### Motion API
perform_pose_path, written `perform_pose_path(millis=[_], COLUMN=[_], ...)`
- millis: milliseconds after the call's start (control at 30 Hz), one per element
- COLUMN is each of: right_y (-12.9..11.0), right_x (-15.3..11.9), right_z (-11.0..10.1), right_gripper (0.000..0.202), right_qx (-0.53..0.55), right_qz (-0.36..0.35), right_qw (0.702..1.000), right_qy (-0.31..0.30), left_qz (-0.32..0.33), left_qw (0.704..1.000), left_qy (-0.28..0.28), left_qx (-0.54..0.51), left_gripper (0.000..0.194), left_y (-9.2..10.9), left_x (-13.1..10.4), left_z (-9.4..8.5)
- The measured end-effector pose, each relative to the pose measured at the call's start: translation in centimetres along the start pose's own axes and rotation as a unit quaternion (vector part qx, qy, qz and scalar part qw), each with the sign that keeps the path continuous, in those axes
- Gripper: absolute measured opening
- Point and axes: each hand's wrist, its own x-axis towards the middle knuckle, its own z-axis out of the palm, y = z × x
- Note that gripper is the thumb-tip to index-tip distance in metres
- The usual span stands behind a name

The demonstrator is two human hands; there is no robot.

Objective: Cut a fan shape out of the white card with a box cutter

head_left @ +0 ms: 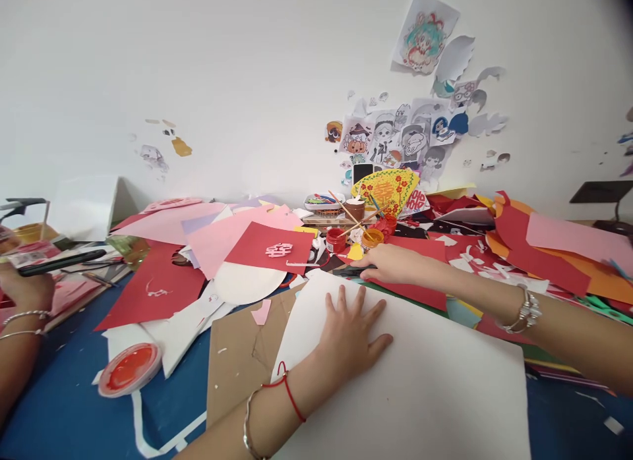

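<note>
My left hand lies flat with fingers spread on a large sheet of white paper, pressing it over brown cardboard. Beyond the sheet's top edge, my right hand stretches in from the right. Its fingers are curled together at a dark slim object, whose kind I cannot make out. Just past that hand stand an orange paint jar and a red paint jar, with brushes leaning over them. A red sheet lies beneath my right forearm.
At the left edge, another person's hand holds a long dark-handled object. A lid of red paint sits on the blue table. Coloured paper scraps pile along the wall, a yellow fan among them. Green scissors lie right.
</note>
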Motion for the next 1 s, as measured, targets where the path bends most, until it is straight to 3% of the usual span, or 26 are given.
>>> perform_pose_path(millis=[433, 700, 1000], right_y=[-1.4, -0.5, 0.9], right_x=[-2.1, -2.4, -4.0], right_z=[-1.3, -0.2, 1.3], right_gripper=[0.034, 0.038, 0.038], right_qx=[-0.051, -0.071, -0.093], right_qz=[-0.007, -0.009, -0.003], right_qw=[0.998, 0.997, 0.996], right_qy=[-0.045, -0.030, -0.001], left_qz=[0.001, -0.021, -0.020], left_qw=[0.998, 0.994, 0.991], left_qy=[0.011, -0.001, 0.024], left_qx=[0.055, 0.105, 0.130], left_gripper=[0.062, 0.061, 0.060], left_y=[-0.1, 0.8, 0.8], left_x=[-0.2, -0.2, -0.4], left_z=[0.5, -0.6, -0.2])
